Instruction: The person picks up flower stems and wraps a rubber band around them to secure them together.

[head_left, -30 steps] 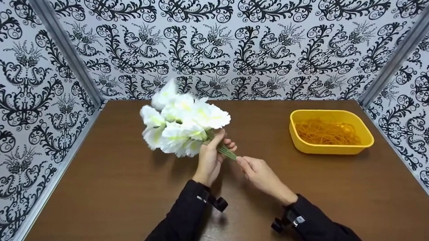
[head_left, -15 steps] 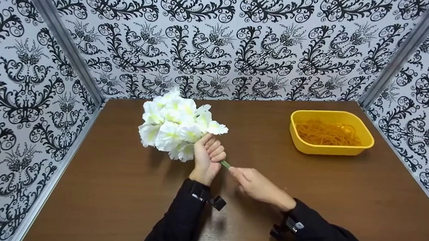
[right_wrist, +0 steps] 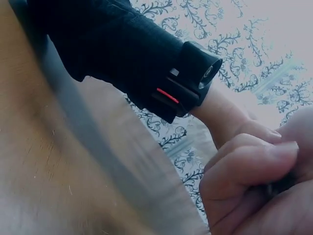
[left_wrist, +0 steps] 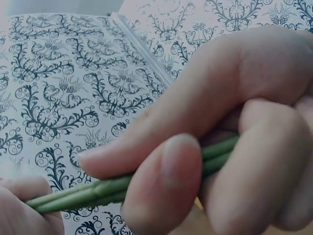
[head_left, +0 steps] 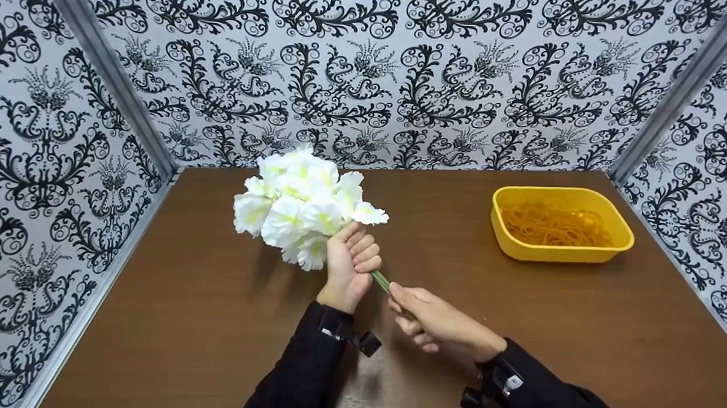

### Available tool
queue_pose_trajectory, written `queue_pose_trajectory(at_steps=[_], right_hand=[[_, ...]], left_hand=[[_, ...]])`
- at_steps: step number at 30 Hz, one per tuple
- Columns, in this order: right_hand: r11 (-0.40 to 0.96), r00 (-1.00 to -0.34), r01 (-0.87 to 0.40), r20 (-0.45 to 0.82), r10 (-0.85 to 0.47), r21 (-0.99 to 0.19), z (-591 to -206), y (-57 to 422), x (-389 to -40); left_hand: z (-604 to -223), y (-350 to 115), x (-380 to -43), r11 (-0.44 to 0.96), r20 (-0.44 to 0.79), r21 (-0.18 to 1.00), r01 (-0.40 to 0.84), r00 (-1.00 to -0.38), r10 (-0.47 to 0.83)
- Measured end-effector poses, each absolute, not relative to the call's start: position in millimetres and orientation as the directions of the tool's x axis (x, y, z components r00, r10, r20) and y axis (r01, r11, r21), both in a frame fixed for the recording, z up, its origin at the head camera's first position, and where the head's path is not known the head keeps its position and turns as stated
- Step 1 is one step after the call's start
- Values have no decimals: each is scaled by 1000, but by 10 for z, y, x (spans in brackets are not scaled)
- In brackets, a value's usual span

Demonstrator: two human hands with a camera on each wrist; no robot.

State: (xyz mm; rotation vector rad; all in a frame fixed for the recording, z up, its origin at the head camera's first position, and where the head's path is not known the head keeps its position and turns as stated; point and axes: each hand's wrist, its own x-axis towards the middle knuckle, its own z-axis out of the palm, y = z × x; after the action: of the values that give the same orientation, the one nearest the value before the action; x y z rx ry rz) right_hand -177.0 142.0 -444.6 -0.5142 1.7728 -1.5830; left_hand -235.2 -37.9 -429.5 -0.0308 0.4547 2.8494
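A bunch of white artificial-looking flowers (head_left: pixel 302 204) with pale yellow centres leans to the upper left above the table. My left hand (head_left: pixel 354 259) is wrapped round the green stems (head_left: pixel 380 280) just below the blooms. Further down, my right hand (head_left: pixel 429 317) holds the lower ends, its thumb laid along them and its fingers curled beneath. Up close in the left wrist view, a few stems (left_wrist: pixel 80 196) run between the two hands. In the right wrist view, curled fingers (right_wrist: pixel 249 169) hide most of what they hold.
A yellow tub (head_left: pixel 561 254) stands at the back right, with a tangle of orange-brown rubber bands (head_left: pixel 553 224) in it. The brown table (head_left: pixel 168 318) is walled in by panels (head_left: pixel 369 75) with black scroll patterns and grey corner posts.
My left hand's fingers were looser a second ago and now wrap the stems. The right hand has shifted slightly down and curled more fingers under the ends. The flower heads have turned a little.
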Motion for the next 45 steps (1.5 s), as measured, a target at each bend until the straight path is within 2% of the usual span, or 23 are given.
queue_pose_trajectory(at_steps=[3, 6, 12, 15, 18, 21, 23, 25, 29, 32, 35, 37, 45], right_hand=[[139, -648, 111, -178, -740, -984, -4424, 1436, -1778], [123, -646, 110, -165, -745, -986, -4421, 1447, -1778], [49, -661, 243, -202, -723, -969, -4420, 1440, -1757], [28, -645, 260, -195, -739, -965, -4426, 1423, -1767], [51, -610, 171, -146, -779, -984, -4411, 1434, -1799], [104, -590, -22, -71, -804, -994, -4333, 1525, -1855], [153, -621, -156, -24, -783, -976, -4248, 1646, -1910], [213, -683, -269, 30, -729, -939, -4165, 1802, -1998], [373, -839, -377, 142, -526, -848, -4042, 2202, -2219], [560, -891, -445, 284, -353, -699, -4019, 2551, -2371], [738, -893, -414, 393, -218, -532, -4027, 2905, -2482], [802, -901, -358, 402, -163, -479, -4025, 3120, -2528], [871, -946, -201, 321, -53, -449, -4082, 3592, -2669]], left_hand=[[-4276, -388, -2353, -929, -74, 293, -228, -974, 215], [-4271, -388, -2355, -930, -85, 299, -212, -977, 196], [-4247, -379, -2348, -915, -84, 355, -192, -981, 174], [-4239, -401, -2347, -915, -72, 355, -193, -981, 179], [-4230, -447, -2334, -916, -63, 350, -199, -980, 189], [-4199, -507, -2311, -921, -63, 340, -190, -982, 180], [-4170, -548, -2296, -926, -66, 335, -175, -985, 162], [-4149, -582, -2295, -930, -68, 331, -158, -987, 144], [-4139, -612, -2302, -933, -73, 328, -148, -989, 131], [-4152, -608, -2304, -933, -83, 321, -160, -987, 141], [-4157, -592, -2304, -933, -79, 317, -169, -985, 152], [-4149, -578, -2311, -934, -66, 315, -168, -986, 155], [-4124, -557, -2329, -943, -64, 291, -158, -987, 146]])
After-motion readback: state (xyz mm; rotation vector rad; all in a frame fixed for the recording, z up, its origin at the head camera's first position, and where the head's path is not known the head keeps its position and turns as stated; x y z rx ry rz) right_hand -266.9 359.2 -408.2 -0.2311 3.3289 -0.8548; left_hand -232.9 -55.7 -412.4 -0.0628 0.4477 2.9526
